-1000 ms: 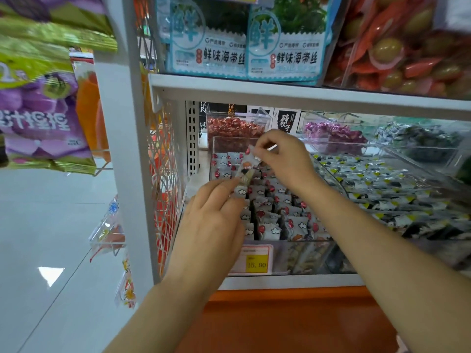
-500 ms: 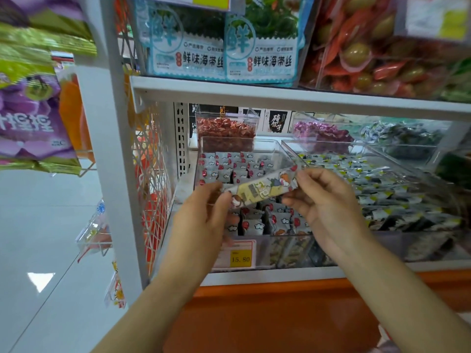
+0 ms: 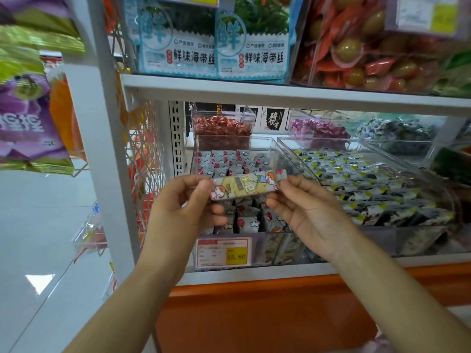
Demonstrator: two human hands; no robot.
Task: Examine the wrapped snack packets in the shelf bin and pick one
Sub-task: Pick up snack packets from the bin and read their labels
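A long wrapped snack packet (image 3: 246, 186), yellow with cartoon figures, is held level in front of the shelf. My left hand (image 3: 183, 207) pinches its left end and my right hand (image 3: 305, 210) pinches its right end. Behind and below it stands a clear plastic bin (image 3: 265, 146) filled with several similar small grey packets with red dots (image 3: 229, 161). The packet sits above the bin's front half, clear of the others.
A yellow price tag (image 3: 224, 252) reading 15.80 hangs on the bin's front. A second clear bin (image 3: 369, 174) of dark-and-white packets lies to the right. The white shelf board (image 3: 280, 94) above carries seaweed bags. An orange base panel (image 3: 254, 314) runs below.
A second ago my right hand was reaching into the bin lifting a packet. Both hands have since drawn back toward me and turned the packet level, its printed face toward me.
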